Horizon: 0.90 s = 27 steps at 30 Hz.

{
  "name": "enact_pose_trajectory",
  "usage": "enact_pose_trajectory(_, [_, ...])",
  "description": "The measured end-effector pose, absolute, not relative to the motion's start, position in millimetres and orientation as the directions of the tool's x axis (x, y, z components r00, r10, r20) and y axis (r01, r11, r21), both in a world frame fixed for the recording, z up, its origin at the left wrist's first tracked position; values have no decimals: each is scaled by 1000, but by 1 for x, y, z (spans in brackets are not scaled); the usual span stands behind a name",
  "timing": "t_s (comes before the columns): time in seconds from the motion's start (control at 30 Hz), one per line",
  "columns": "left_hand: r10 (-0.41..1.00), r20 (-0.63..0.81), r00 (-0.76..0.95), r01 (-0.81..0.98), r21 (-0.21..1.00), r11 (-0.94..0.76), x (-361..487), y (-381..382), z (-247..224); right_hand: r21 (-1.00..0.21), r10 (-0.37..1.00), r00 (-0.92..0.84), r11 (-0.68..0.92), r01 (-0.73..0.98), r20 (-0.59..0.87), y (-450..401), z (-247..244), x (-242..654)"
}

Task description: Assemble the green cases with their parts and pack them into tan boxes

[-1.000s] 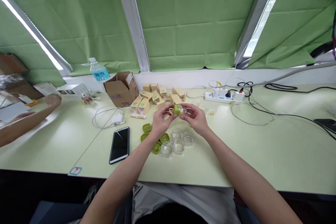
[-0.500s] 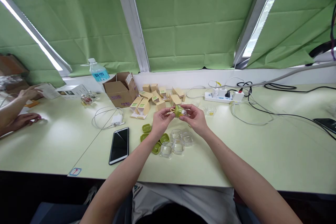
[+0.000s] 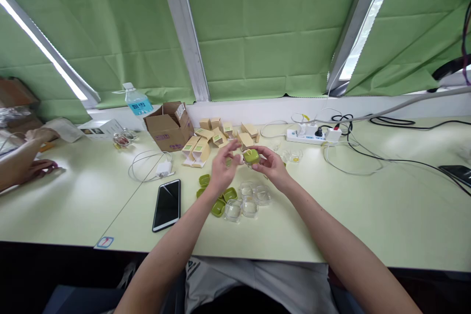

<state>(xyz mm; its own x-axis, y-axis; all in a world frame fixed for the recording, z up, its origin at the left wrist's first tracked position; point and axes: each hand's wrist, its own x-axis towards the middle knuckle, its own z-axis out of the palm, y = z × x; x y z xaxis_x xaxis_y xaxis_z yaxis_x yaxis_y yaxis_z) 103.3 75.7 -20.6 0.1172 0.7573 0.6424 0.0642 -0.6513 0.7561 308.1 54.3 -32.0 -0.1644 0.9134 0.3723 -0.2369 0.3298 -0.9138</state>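
Observation:
My right hand (image 3: 272,167) grips a small green case (image 3: 251,156) with a ring-like loop on top, held above the table. Just left of it, my left hand (image 3: 223,169) is open, fingers apart, its thumb tip close to the case; whether they touch I cannot tell. Below my hands lie several green lids or half-shells (image 3: 230,194), partly covered by my left forearm. Beside them stand several clear plastic cups (image 3: 250,207).
Small tan boxes (image 3: 201,150) lie behind my hands, near an opened cardboard carton (image 3: 169,130). A phone (image 3: 167,205) and a white charger (image 3: 163,169) are at left. A power strip (image 3: 312,136) with cables stands at back right. A co-worker's hands (image 3: 42,169) are at far left.
My left hand has let go of the green case and its fingers have spread. In my right hand the case has turned, so its loop now faces up.

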Motion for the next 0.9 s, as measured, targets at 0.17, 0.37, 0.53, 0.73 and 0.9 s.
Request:
enact_pose_trajectory(0.17, [767,612,-193,459,747,-481,56,119,-19,-889,944,-57,286,-358,326,58,-31,312])
enact_pose_trajectory(0.37, [911,395,117,593,708,-383,40,141,-36,-877,945,-23,293,-382,326,57,-28,316])
enact_pose_trajectory(0.53, [907,397,144,649,653,-389,52,128,-35,-883,936,24,341,-321,352,58,-29,315])
enact_pose_trajectory(0.73, [821,521,232,747,446,-494,73,108,-31,-879,937,105,348,-326,332,58,-26,316])
enact_pose_trajectory(0.9, [750,552,364,703,366,-610,87,92,-34,-885,911,152,410,-222,384,55,-19,319])
